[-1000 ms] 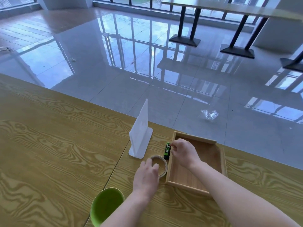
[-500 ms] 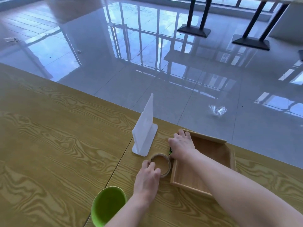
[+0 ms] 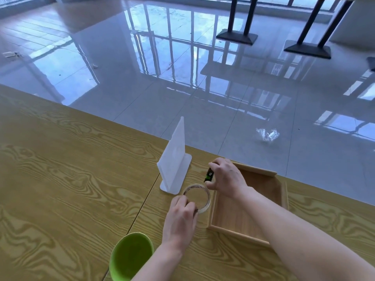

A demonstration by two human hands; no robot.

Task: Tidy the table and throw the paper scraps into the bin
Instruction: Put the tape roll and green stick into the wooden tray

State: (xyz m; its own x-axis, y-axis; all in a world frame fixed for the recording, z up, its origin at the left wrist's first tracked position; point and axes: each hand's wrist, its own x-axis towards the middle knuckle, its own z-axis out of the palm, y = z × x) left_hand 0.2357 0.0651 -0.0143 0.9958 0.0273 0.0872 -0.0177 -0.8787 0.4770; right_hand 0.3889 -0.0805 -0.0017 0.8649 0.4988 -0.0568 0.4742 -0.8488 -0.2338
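Observation:
A roll of clear tape (image 3: 199, 196) is tilted up on the wooden table (image 3: 71, 179), and my left hand (image 3: 179, 218) pinches its near rim. My right hand (image 3: 228, 179) grips a small black and green object (image 3: 209, 175) just left of the shallow wooden tray (image 3: 278, 185). The tray's inside looks bare where my right forearm does not cover it. No paper scraps show on the table.
A white plastic sign stand (image 3: 175, 161) stands upright just beyond the tape. A green bin or bowl (image 3: 130, 257) sits at the near edge. A crumpled clear wrapper (image 3: 267, 134) lies on the glossy floor past the table's far edge. Black table bases (image 3: 236, 36) stand further back.
My left hand has closed on the tape roll and tipped it up. My right hand has lifted slightly so the black and green object shows again beside the tray.

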